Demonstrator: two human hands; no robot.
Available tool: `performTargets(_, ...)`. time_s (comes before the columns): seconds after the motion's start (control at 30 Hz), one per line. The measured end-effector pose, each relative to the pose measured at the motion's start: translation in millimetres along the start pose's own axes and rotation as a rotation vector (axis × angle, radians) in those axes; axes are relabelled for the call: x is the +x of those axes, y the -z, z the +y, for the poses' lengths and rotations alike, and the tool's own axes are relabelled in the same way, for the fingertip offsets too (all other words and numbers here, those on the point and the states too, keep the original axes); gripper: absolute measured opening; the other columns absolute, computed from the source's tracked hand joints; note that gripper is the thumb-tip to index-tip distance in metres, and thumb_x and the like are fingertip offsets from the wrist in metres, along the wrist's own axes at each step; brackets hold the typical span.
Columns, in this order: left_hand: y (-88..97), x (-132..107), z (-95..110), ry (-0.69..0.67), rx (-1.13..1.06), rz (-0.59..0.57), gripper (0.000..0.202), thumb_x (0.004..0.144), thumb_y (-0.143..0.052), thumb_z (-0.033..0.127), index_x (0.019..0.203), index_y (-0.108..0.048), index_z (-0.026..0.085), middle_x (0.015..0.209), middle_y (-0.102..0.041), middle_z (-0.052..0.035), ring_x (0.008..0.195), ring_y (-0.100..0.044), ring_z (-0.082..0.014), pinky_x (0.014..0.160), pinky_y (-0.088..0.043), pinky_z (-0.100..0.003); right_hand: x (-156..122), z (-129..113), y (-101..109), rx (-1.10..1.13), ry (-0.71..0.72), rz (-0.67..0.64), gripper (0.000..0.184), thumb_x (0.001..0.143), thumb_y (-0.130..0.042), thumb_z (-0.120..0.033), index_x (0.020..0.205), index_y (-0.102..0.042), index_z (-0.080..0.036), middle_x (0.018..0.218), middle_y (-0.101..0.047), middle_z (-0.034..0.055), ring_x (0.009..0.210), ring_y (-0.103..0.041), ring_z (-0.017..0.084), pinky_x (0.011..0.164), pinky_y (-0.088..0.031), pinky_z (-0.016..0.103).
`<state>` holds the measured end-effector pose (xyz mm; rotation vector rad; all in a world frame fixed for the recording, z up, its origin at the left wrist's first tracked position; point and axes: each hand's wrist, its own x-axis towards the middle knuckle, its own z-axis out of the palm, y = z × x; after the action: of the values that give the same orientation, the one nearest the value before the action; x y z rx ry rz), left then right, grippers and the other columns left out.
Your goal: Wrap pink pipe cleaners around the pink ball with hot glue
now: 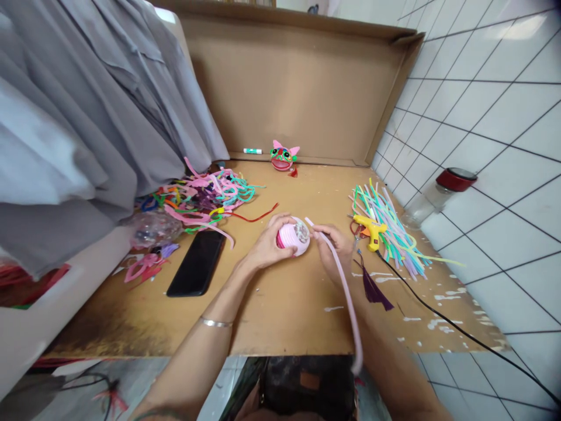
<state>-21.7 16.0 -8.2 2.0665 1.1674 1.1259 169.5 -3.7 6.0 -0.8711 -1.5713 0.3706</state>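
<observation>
Clock centred on the ball (287,237), 12 away from us. We've got grey cloth (100,117) hanging at 10, left side. Clear bag (153,228) at 9, pink scraps (142,268) just our side of it. Phone (197,263) between 8 and 9, flat, screen dark. Pile (210,193) of coloured strands at 10. Small green-white tube (253,151) at 11, near the cardboard (289,88).

Our left hand (269,242): thumb and fingers spread to the ball's width, gripping it from its 9 side. Ball is mid-table, pink coils round its side, pale patch facing up and right; we can't tell if it touches the wood. Toy head (283,158) at 12, pink ears.

Our right hand (332,245) at 3: thumb and fingertips pinched on a pink strand (350,307) near its upper end. Tip is just beside the ball, contact unclear; the rest trails to 5, past the table edge (280,342). Yellow glue gun (372,229) at 3, tassel (373,286) at 4, bundle (401,245) of pastel strands at 3. Jar (432,202) between 2 and 3, by the tiles (491,117).
</observation>
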Motion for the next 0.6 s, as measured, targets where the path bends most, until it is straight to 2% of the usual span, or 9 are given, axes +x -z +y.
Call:
performTargets(0.13,0.9,0.1,1.4,-0.034,0.006,0.010,0.058,0.063,-0.071,0.020,0.119,-0.055,0.021,0.138,-0.048,-0.0133,0.137,-0.044,-0.0319,0.115,-0.036,-0.053,-7.7,5.2,-7.4,-0.099,0.099,-0.009,0.007,0.090,-0.061,-0.023,0.092,-0.068,-0.021,0.083,-0.074,0.0024,0.074,-0.070,0.015,0.068,-0.056,0.026)
performTargets(0.27,1.5,0.6,0.8,-0.066,-0.006,0.018,0.057,0.063,-0.071,0.020,0.118,-0.056,0.020,0.137,-0.050,-0.0138,0.136,-0.046,-0.0317,0.115,-0.036,-0.053,-11.5,9.9,-10.4,-0.181,0.300,0.004,0.011,0.091,-0.057,-0.015,0.090,-0.066,-0.021,0.089,-0.072,0.0050,0.081,-0.069,0.016,0.074,-0.057,0.029)
performTargets(0.4,1.4,0.3,0.9,-0.082,-0.002,0.027,0.056,0.064,-0.071,0.020,0.118,-0.057,0.020,0.136,-0.053,-0.0138,0.136,-0.046,-0.0323,0.115,-0.036,-0.053,-15.3,11.2,-14.2,-0.295,0.477,0.055,0.016,0.091,-0.054,-0.010,0.089,-0.065,-0.021,0.088,-0.072,0.0064,0.079,-0.069,0.016,0.073,-0.057,0.030)
performTargets(0.6,1.4,-0.1,4.3,-0.083,0.012,0.032,0.056,0.065,-0.070,0.021,0.119,-0.057,0.018,0.135,-0.054,-0.0145,0.132,-0.050,-0.0319,0.114,-0.038,-0.052,-19.5,10.3,-16.6,-0.345,0.521,0.032,0.016,0.092,-0.053,-0.007,0.093,-0.064,-0.019,0.088,-0.073,0.0085,0.083,-0.071,0.016,0.073,-0.060,0.028)
